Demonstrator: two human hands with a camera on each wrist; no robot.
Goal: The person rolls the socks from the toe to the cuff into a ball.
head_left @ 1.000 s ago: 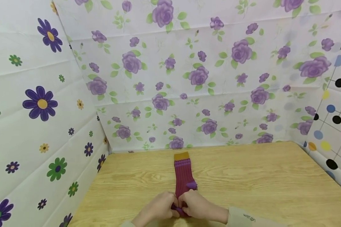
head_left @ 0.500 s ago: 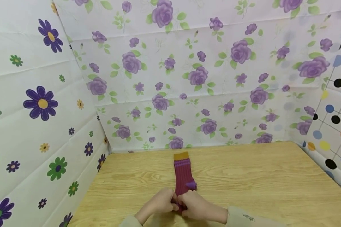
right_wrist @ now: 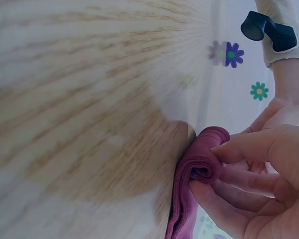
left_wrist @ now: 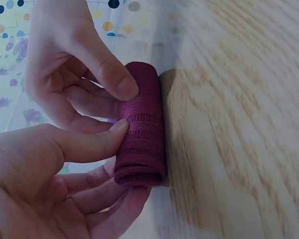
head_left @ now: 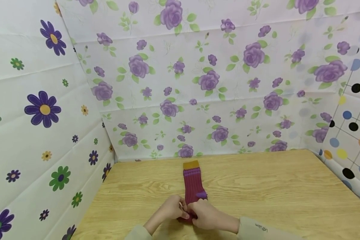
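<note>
A maroon ribbed sock (head_left: 192, 183) with a mustard cuff and a purple heel lies lengthwise on the table, cuff at the far end. Its near end is rolled into a thick roll (left_wrist: 142, 117), whose spiral of layers shows in the right wrist view. My left hand (head_left: 171, 208) holds the left end of this roll, thumb on the near side and fingers around the end. From the right, my right hand (head_left: 208, 215) pinches the other end between thumb and fingers. In the head view, both hands hide much of the roll.
The wood-grain table (head_left: 258, 186) stretches to both sides of the sock. Printed sheets hang at the back (head_left: 192, 83) and left (head_left: 27, 143), with a dotted one (head_left: 352, 140) on the right. A dark wrist camera (right_wrist: 270, 31) sits on the left sleeve.
The roll has turned away from me, so the purple toe patch seen at the near end is out of sight in the head view. My left hand has shifted slightly forward.
</note>
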